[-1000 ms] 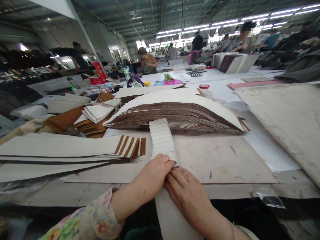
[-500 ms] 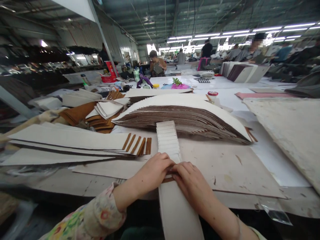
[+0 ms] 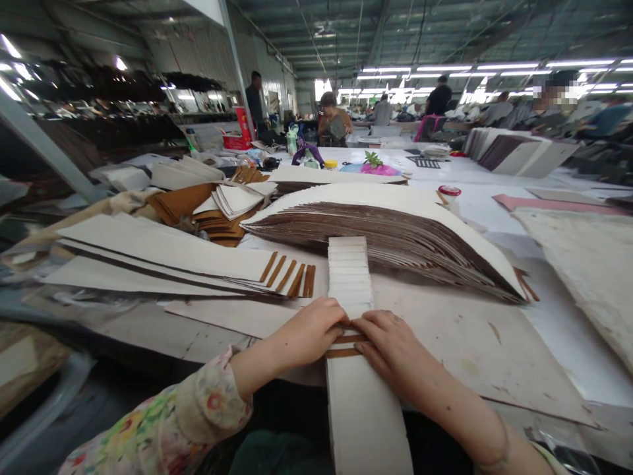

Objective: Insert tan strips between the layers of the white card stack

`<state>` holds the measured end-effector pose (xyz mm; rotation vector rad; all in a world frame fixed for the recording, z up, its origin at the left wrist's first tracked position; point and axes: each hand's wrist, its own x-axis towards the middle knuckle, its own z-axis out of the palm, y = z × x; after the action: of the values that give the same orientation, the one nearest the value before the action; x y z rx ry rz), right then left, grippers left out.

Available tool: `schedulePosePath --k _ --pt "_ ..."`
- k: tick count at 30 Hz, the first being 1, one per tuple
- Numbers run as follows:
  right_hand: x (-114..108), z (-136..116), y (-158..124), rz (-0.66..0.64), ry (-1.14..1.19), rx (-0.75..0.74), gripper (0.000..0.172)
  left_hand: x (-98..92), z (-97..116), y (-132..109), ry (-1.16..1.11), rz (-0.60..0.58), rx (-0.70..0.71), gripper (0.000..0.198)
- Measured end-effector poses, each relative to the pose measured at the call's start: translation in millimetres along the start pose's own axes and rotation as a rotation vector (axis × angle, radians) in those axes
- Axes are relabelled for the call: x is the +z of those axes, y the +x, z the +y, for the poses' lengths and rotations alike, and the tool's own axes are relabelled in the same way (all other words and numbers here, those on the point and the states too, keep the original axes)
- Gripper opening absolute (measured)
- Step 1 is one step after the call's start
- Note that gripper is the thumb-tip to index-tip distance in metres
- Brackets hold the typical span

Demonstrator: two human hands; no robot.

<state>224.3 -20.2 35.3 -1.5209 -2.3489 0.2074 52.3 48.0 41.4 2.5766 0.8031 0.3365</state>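
A long staggered stack of white strips (image 3: pixel 350 277) with brown undersides runs from the table edge toward a big fanned pile of the same sheets (image 3: pixel 386 221). My left hand (image 3: pixel 309 330) and my right hand (image 3: pixel 390 343) press down on the strips from either side, fingertips pinched at the near end where two brown edges (image 3: pixel 346 344) show. The strips continue toward me over the table edge (image 3: pixel 366 422). My left arm wears a flowered sleeve.
Long white strips with brown ends (image 3: pixel 173 264) lie to the left. Folded white and tan pieces (image 3: pixel 222 208) are stacked behind them. A rough grey sheet (image 3: pixel 588 264) lies on the right. Other people work at tables farther back.
My hands have slid the top strips back, so two brown edges now show between my fingers. The camera has swung left and slightly down.
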Motion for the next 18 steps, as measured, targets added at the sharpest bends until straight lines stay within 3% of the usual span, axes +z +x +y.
schedulePosePath --k 7,14,18 --pt "7 -4 -2 0.008 -0.152 -0.075 0.015 0.4 -2 -2 -0.016 -0.006 0.002 0.014" --pt "-4 -1 2 -0.075 -0.017 -0.028 0.021 4.0 -22 -18 -0.322 0.085 -0.211 0.013" --pt "-8 -2 10 -0.150 0.069 -0.064 0.025 8.4 -22 -22 -0.366 0.112 -0.228 0.012"
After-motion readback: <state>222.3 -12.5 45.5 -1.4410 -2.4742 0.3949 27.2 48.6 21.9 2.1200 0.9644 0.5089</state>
